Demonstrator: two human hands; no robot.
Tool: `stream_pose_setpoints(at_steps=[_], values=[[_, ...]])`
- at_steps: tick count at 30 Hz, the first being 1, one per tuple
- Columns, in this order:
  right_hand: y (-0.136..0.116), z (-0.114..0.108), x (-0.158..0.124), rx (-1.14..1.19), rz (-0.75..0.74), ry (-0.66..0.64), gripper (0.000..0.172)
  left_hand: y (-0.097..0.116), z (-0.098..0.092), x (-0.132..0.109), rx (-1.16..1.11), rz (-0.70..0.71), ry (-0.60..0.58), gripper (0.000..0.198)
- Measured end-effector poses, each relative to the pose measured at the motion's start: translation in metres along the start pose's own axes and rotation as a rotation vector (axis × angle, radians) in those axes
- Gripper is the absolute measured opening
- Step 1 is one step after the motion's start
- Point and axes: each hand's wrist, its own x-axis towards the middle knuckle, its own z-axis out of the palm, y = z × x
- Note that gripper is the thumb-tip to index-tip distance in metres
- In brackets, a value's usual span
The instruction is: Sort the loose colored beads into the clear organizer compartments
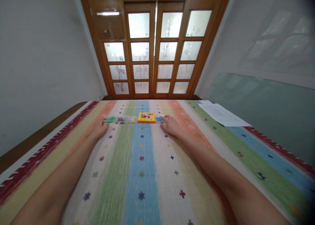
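Note:
A row of small clear plastic boxes lies across the far part of the table. My left hand (99, 129) grips the left end of the row, at the box of green pieces (110, 120). Fingers and thumb of my right hand (170, 125) are around the right end, at the box of blue pieces (159, 119), covering part of it. Between them stand a box with dark pieces (120, 120), a box with pale beige contents (132, 120) and a flat yellow-orange box (146, 117) with a printed picture. The small pieces are too blurred to name.
A striped, patterned cloth (141, 192) covers the table. White paper sheets (222, 115) lie at the far right. Beyond the table's far edge are wooden doors with glass panes (156, 64). A pale green glass-like panel (265, 103) leans along the right wall.

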Motion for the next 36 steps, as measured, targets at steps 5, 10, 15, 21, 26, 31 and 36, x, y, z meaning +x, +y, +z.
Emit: stream_pose_setpoints(at_steps=[5,10,15,21,26,31,36], values=[[0.013,-0.006,0.006,0.022,-0.025,0.003,0.059,0.012,0.006,-0.006,0.056,0.042,0.119,0.05],[0.02,-0.012,0.001,0.069,-0.007,0.009,0.044,0.051,0.011,-0.018,-0.059,0.353,0.207,0.038],[0.014,-0.018,-0.003,0.043,-0.017,-0.026,0.039,0.107,0.031,-0.032,-0.204,0.604,-0.164,0.027],[-0.003,-0.008,-0.004,0.072,-0.041,0.037,0.052,0.15,0.066,-0.054,-0.051,0.659,-0.292,0.022],[-0.026,-0.015,-0.023,0.016,0.034,-0.014,0.048,0.155,0.073,-0.063,-0.011,0.568,-0.228,0.027],[-0.058,-0.017,-0.038,0.102,-0.099,0.001,0.043,0.16,0.082,-0.07,-0.193,0.638,-0.296,0.064],[-0.086,-0.001,-0.022,0.274,-0.325,0.023,0.038,0.157,0.087,-0.067,-0.439,0.623,-0.321,0.069]])
